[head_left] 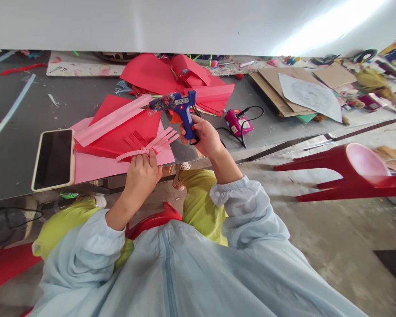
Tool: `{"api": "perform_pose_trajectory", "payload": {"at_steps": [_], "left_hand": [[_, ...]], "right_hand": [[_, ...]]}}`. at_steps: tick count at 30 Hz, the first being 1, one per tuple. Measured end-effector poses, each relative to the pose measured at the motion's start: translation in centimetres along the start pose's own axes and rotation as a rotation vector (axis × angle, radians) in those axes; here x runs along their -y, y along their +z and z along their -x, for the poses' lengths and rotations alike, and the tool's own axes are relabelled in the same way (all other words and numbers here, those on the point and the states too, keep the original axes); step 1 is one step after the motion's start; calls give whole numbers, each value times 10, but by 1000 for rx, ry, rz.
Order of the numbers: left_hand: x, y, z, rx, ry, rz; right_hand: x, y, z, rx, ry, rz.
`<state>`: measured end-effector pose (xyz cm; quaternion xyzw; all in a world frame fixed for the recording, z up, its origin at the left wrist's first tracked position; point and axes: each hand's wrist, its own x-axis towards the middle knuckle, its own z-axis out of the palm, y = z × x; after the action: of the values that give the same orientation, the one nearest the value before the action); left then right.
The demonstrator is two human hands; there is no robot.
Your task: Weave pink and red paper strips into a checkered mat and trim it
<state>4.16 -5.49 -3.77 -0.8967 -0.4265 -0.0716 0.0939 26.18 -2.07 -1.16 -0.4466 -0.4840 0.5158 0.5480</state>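
Observation:
My right hand (pixel 203 135) grips the handle of a blue hot glue gun (pixel 185 115), its red light lit and its nozzle aimed left above the papers. At the table's front edge my left hand (pixel 142 174) is closed on a pink paper strip (pixel 132 154); the fingertips are partly hidden. Several cut pink strips (pixel 163 138) fan out just right of those fingers. Beneath lie red paper (pixel 114 121), a long folded pink paper (pixel 110 121) and a pale pink sheet (pixel 95 169).
A phone (pixel 53 159) lies left of the papers. More red paper (pixel 148 72) is piled behind. To the right are a pink power bank-like box (pixel 238 123) with a black cable, and cardboard sheets (pixel 277 94). A red stool (pixel 343 171) stands on the floor at right.

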Motion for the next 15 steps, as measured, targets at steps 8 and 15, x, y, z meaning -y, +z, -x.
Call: {"api": "perform_pose_trajectory", "payload": {"at_steps": [8,15], "left_hand": [[1,2,0,10,3,29],[2,2,1,-1,1,39]], "right_hand": [[-4,-1,1,67,-46,-61],[-10,-1,-1,76,-71,-126]]}}
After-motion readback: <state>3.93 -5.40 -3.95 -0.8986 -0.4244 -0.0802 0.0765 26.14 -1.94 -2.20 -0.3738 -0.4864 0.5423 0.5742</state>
